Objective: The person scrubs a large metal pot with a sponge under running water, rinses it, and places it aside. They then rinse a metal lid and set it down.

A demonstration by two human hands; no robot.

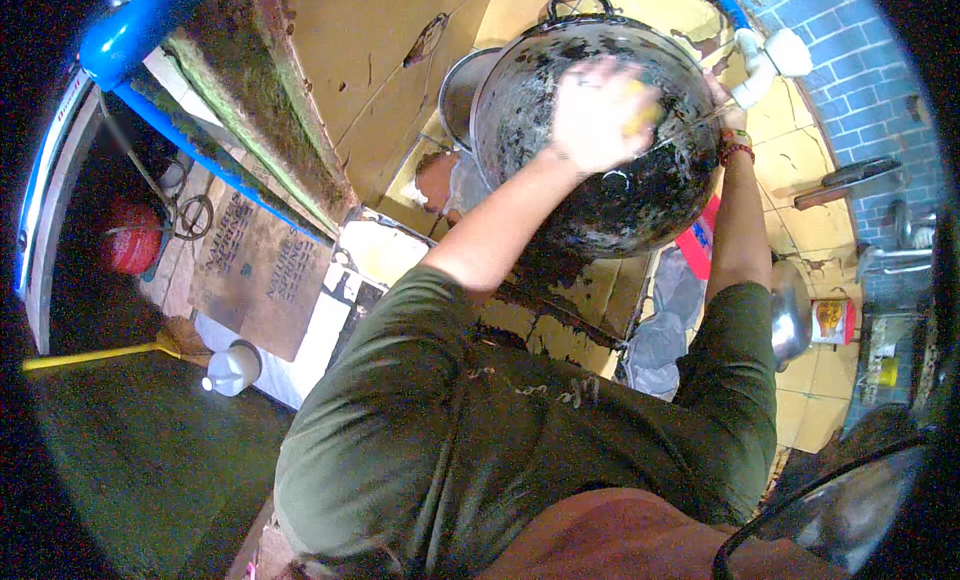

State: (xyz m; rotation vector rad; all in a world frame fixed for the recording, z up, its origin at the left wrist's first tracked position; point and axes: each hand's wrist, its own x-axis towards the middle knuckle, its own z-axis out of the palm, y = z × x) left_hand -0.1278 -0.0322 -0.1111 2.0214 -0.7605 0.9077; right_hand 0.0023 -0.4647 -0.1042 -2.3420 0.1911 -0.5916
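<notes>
A large metal wok, blackened with soot, is tilted in front of me, with a loop handle at its far rim. Against its dark surface, my left hand holds a yellow sponge; both are blurred and the hand is overexposed. Around the wok's right rim, my right hand grips the edge, its fingers partly hidden. Close above that hand is a white plastic faucet. A thin stream of water appears to run from it across the wok.
A metal pot stands behind the wok's left side. To the right are a shiny metal bowl, a red-and-white packet and a blue tiled wall. Leftward are a blue pipe, flattened cardboard and a plastic jug.
</notes>
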